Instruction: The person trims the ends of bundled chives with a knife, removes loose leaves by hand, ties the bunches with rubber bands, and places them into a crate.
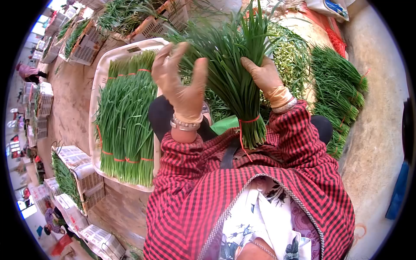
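Observation:
My right hand point(268, 79), in a thin glove, grips the leafy upper part of a bunch of garlic chives point(236, 80). A red tie circles the bunch near its cut stem ends, which point toward my lap; one loose end of the tie hangs down. Left of the leaves, my gloved left hand point(182, 84) is raised with its fingers apart and holds nothing. Motion slightly blurs its fingertips. Beside my left arm, a white plastic crate point(93, 134) holds rows of chive bunches point(128, 117) bound with red ties.
More tied chive bunches point(336, 86) lie on the floor at right. Loose trimmings point(288, 54) are heaped beyond my right hand. Filled crates point(89, 45) stand at upper left, and others point(89, 180) at lower left. Another person point(30, 71) is at far left.

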### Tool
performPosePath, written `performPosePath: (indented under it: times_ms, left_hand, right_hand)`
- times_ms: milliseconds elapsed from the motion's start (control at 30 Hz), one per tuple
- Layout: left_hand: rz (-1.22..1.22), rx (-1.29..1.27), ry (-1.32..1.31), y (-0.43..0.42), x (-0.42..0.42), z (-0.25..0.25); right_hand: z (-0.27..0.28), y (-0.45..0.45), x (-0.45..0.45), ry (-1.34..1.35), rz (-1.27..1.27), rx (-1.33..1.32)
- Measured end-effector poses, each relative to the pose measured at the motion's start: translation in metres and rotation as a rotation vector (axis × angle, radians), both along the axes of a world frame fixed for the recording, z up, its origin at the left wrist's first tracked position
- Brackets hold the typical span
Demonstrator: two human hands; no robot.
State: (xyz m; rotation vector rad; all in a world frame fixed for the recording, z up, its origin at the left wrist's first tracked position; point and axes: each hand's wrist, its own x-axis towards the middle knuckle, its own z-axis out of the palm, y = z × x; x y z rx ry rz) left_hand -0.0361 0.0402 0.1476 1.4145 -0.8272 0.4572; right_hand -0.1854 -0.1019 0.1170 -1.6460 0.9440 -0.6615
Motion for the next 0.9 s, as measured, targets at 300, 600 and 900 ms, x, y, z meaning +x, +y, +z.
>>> performPosePath:
  times_ms: [300, 600, 900]
  left_hand:
    - [-0.065, 0.597, -0.359, -0.023, -0.007, 0.002]
    - [-0.145, 0.554, -0.279, -0.027, -0.007, -0.006]
    - [0.044, 0.044, 0.069, -0.018, 0.050, -0.008]
  right_hand:
    - [-0.001, 0.000, -0.004, -0.069, 0.014, 0.046]
    - [0.001, 0.004, -0.002, -0.084, 0.027, 0.100]
    - [-0.007, 0.001, -0.005, -0.091, -0.023, 0.076]
